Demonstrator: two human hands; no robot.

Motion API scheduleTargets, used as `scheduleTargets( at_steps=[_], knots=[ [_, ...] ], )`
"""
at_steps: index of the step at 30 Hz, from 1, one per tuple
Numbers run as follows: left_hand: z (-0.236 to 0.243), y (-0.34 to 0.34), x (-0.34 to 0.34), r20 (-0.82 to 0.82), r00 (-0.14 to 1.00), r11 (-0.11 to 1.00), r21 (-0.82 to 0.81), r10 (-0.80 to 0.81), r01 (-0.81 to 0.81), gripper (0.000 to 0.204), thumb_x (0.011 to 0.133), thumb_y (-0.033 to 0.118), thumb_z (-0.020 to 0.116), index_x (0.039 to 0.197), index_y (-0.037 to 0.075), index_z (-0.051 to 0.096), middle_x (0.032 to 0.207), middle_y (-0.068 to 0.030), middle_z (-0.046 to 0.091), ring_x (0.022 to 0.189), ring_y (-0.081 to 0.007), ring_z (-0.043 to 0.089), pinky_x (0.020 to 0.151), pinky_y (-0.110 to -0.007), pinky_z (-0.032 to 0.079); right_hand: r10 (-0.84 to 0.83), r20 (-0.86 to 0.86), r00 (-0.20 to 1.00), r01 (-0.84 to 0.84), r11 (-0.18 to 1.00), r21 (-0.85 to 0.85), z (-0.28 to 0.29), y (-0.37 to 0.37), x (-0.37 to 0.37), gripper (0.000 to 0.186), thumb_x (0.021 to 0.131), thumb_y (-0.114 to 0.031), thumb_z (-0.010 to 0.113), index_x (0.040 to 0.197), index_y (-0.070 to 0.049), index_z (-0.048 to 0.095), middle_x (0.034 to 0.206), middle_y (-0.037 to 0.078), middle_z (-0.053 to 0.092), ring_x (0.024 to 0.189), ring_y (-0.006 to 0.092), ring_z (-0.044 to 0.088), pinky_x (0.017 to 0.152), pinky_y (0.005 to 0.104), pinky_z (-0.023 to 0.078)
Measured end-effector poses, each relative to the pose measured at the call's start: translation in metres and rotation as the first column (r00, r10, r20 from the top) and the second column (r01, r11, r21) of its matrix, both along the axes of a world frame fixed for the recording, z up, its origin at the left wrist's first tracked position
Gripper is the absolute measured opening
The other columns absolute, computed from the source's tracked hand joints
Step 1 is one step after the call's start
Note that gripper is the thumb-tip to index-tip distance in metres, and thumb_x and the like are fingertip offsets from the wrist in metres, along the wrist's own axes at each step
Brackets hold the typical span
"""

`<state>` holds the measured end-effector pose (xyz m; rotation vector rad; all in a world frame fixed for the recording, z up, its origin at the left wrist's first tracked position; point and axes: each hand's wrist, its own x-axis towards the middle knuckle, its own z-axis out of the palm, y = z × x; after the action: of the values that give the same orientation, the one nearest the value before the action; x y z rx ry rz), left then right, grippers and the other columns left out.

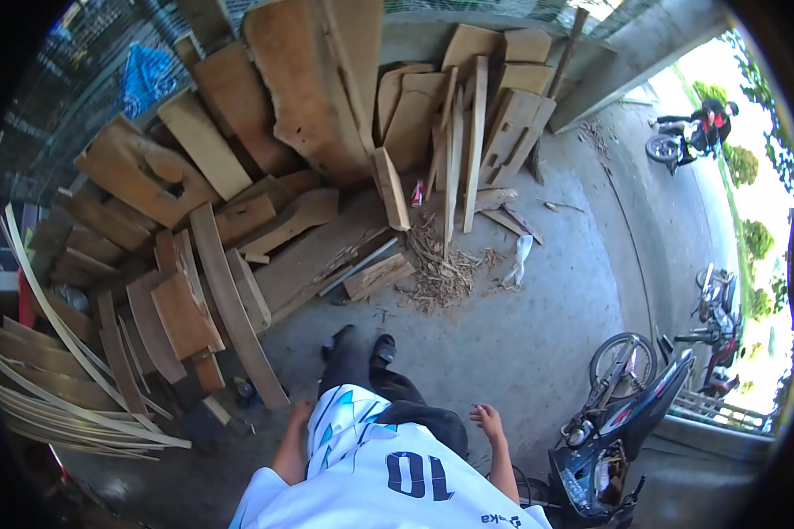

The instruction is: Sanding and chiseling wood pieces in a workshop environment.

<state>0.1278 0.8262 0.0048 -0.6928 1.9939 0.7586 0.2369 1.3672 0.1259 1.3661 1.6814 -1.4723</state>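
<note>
Person stands on a grey concrete floor (538,326), both hands empty and hanging at the sides: left hand (300,411) beside the hip, near a long curved plank (234,309); right hand (486,420) with fingers loosely spread, apart from everything. Ahead, a heap of rough wooden boards (300,97) leans against the wall, with a scatter of wood shavings (439,275) and a white rag (520,257) on the floor before it. Pale thin strips (62,406) fan out at far left; a dark motorbike (617,441) is parked at right.
</note>
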Motion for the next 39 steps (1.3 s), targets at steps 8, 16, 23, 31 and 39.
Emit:
scheduleTargets(
  at_steps=[8,16,23,31,39],
  knots=[
    [0.009,0.113,-0.096,0.103,0.971,0.975,0.073,-0.216,0.209,0.039,0.090,0.040,0.063,0.098,0.003,0.073,0.079,-0.0128,0.072,0.062,-0.0209,0.067,0.062,-0.038,0.054,0.148,-0.124,0.981,-0.133,0.984,0.118,-0.019,0.082,-0.058,0.036,0.099,-0.026,0.054,0.121,0.003,0.059,0.102,0.015,0.070,0.089,0.0186,0.068,0.079,0.0309,0.053],
    [-0.069,0.307,-0.265,-0.293,0.915,0.956,0.012,-0.277,0.293,0.038,0.093,0.041,0.058,0.078,0.006,0.063,0.062,-0.0088,0.064,0.055,-0.0223,0.063,0.056,-0.039,0.049,0.246,0.046,0.968,-0.246,0.902,0.355,0.050,0.185,-0.118,0.035,0.097,-0.030,0.057,0.117,-0.001,0.064,0.096,0.014,0.072,0.087,0.0197,0.069,0.080,0.0317,0.053],
    [0.070,0.521,-0.403,-0.313,0.929,0.668,0.737,0.197,0.107,0.027,0.098,0.027,0.058,0.105,0.001,0.065,0.086,-0.0084,0.071,0.075,-0.0138,0.068,0.069,-0.028,0.054,0.273,0.228,0.935,-0.321,0.924,0.207,0.018,0.297,-0.134,0.041,0.093,-0.038,0.060,0.115,-0.004,0.068,0.105,0.018,0.071,0.103,0.0263,0.067,0.089,0.0358,0.051],
    [-0.029,0.448,-0.330,-0.244,0.805,0.812,0.398,0.541,-0.426,0.030,0.095,0.033,0.062,0.099,0.003,0.065,0.080,-0.0068,0.068,0.068,-0.0147,0.065,0.061,-0.030,0.053,0.579,0.058,0.813,-0.582,0.810,0.067,-0.001,0.395,-0.378,0.040,0.097,-0.035,0.056,0.118,-0.003,0.065,0.102,0.015,0.072,0.090,0.0209,0.069,0.082,0.0342,0.052],
    [-0.018,0.473,-0.246,-0.263,0.521,0.512,-0.110,0.812,-0.852,0.029,0.093,0.029,0.061,0.076,0.007,0.063,0.064,-0.0038,0.062,0.053,-0.0138,0.060,0.046,-0.030,0.048,0.912,-0.273,0.306,-0.835,0.395,0.382,-0.163,0.473,-0.669,0.039,0.093,-0.040,0.059,0.103,-0.003,0.062,0.086,0.020,0.068,0.075,0.0366,0.067,0.070,0.0460,0.052]
  ],
)
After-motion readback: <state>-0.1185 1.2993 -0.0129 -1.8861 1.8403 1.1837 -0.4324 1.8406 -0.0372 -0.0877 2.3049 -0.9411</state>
